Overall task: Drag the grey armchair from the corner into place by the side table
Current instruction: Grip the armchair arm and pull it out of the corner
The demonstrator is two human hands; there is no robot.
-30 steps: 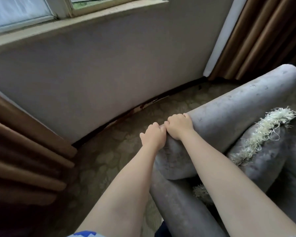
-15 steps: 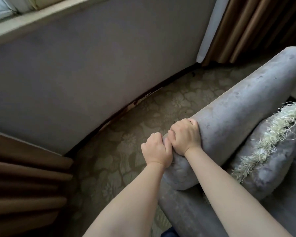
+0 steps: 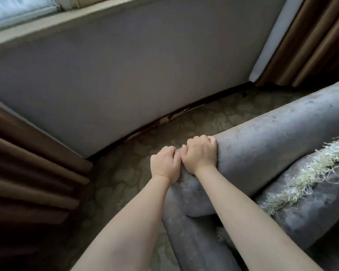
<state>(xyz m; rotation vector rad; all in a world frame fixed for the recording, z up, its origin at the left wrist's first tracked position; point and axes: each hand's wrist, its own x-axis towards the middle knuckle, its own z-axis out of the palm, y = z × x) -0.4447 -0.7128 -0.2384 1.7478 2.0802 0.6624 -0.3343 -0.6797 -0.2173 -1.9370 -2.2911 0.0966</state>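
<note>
Now we grip the rolled arm of the grey armchair [image 3: 272, 153] with both hands, left hand [image 3: 165, 166] and right hand [image 3: 201, 153] touching, each curled over its front end; the chair stands on patterned carpet [image 3: 125, 182], near the pale wall [image 3: 125, 75] under a window sill [image 3: 47, 24]; one fringed cushion [image 3: 311, 202] leans inside the arm; two brown curtains [image 3: 27, 173] hang, one each side; our grip matches a moment ago, though more window shows.

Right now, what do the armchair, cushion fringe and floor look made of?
Armchair: grey velvet-like fabric, matte, mottled nap marks.
Cushion fringe: cream yarn, probably; loose frayed strands.
Floor: likely carpet, dull olive floral pattern.
</note>
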